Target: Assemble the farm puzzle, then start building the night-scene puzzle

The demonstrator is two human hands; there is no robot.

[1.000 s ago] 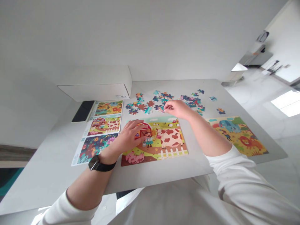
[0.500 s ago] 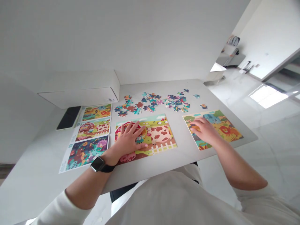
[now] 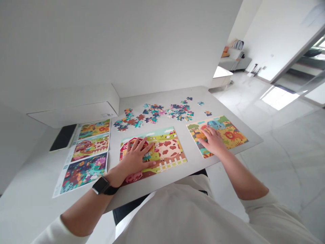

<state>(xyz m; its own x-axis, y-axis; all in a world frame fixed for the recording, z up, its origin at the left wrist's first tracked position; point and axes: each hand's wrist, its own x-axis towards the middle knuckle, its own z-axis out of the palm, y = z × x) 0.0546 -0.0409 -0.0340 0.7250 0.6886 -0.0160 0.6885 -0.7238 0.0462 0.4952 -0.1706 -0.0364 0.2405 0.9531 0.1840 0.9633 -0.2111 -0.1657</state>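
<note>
My left hand [image 3: 137, 155] lies flat with fingers spread on the farm puzzle [image 3: 167, 149], over its red barn. A black watch [image 3: 101, 185] is on that wrist. My right hand [image 3: 213, 140] rests with fingers stretched out on the left part of the savanna puzzle [image 3: 228, 134], which shows an elephant and a lion. Neither hand holds a piece that I can see. Several loose puzzle pieces [image 3: 154, 113] are scattered behind both puzzles.
A printed sheet with three puzzle pictures [image 3: 85, 154] lies at the left. A black phone [image 3: 63, 137] sits beside it, near a white box [image 3: 76, 103] at the back. The white table [image 3: 38, 189] ends close at the right; open floor beyond.
My right hand left the loose pieces, came down onto the savanna puzzle, then slid slightly along it. My left hand stayed on the farm puzzle. The camera swung right.
</note>
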